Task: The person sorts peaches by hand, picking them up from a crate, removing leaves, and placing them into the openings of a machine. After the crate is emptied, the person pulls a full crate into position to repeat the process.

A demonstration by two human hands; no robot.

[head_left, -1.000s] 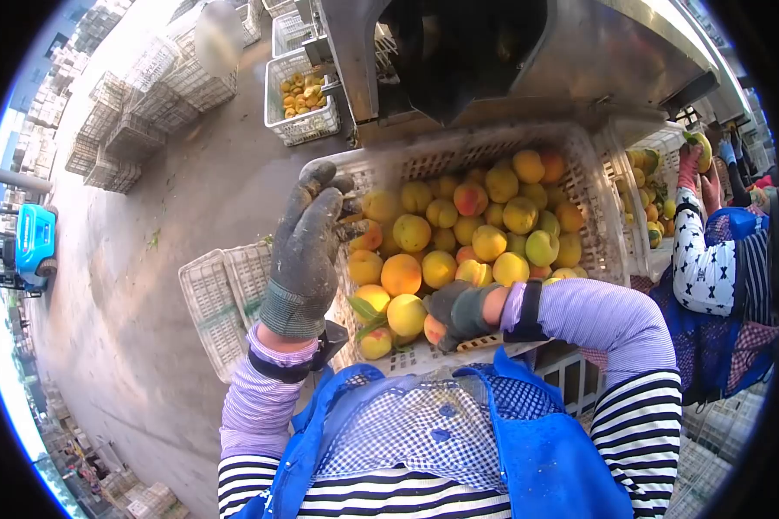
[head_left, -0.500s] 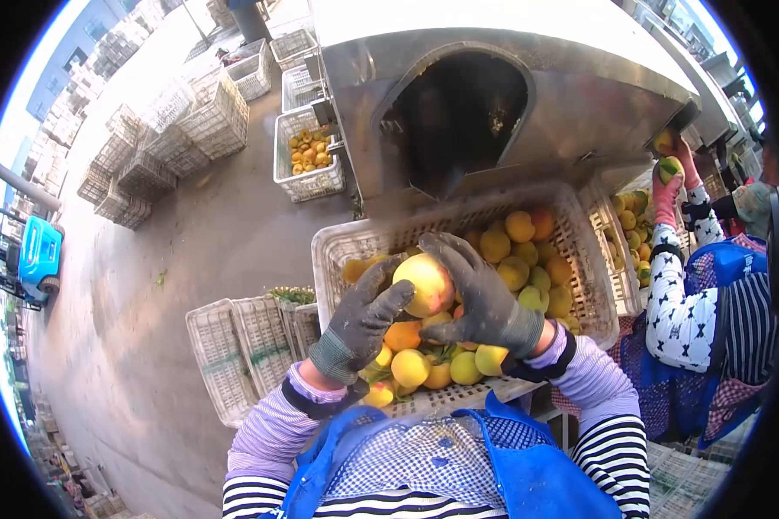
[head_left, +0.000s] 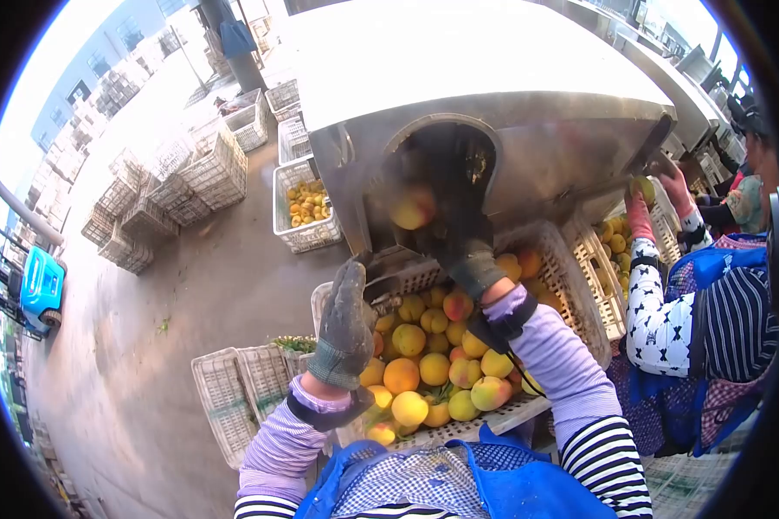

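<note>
- Right hand [head_left: 459, 246], gloved, reached up into the machine's dark opening [head_left: 441, 177]; its fingers were lost in shadow, so I couldn't tell their spread.
- A peach [head_left: 413, 208] sat in that opening, at ten o'clock from the right hand.
- Left hand [head_left: 348, 324], fingers loosely extended and holding nothing, rested on the crate's [head_left: 571, 285] rim.
- Peaches [head_left: 433, 368] filled the crate.

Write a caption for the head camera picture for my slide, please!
Gloved right hand puts a peach into the metal machine's opening, left hand by the peach crate.
</note>
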